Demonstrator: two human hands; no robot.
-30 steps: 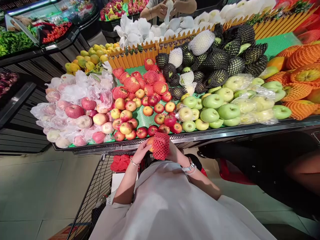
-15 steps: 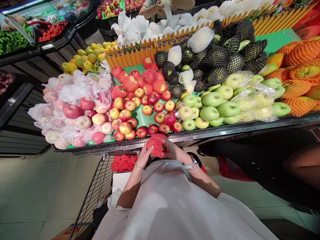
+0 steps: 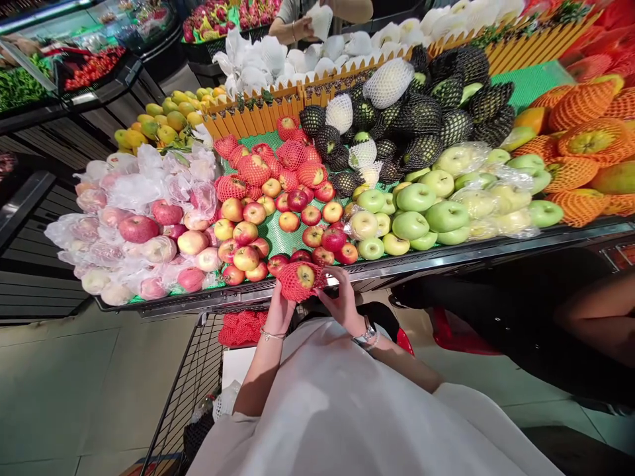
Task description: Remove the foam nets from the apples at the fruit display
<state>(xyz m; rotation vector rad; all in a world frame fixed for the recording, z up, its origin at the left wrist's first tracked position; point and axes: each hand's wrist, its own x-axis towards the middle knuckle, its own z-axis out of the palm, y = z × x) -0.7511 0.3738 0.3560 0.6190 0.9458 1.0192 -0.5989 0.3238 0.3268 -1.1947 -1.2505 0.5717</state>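
Note:
An apple in a red foam net [image 3: 299,280] is held up just in front of the display's metal edge. My left hand [image 3: 280,311] is closed around its left and lower side. With thumb and fingers, my right hand [image 3: 343,301] grips the net's edge on the right. The apple's yellowish end shows through the opening of the net. Behind it lie loose red-yellow apples [image 3: 247,258], and farther back a heap of apples in red nets [image 3: 254,170]. Below my left forearm, a pile of red foam nets [image 3: 241,328] rests at the cart.
A wire shopping cart [image 3: 191,377] stands at my left. Wrapped apples [image 3: 139,229], green apples [image 3: 415,198], black-netted fruit [image 3: 421,116] and orange-netted papayas [image 3: 592,137] fill the display. A person in dark clothing [image 3: 496,311] is close at right. Another person's hand [image 3: 303,28] works across the stand.
The netted apple has turned, so its end now faces up through the net's opening. My right hand has moved from covering the apple to the net's right edge, fingers more spread.

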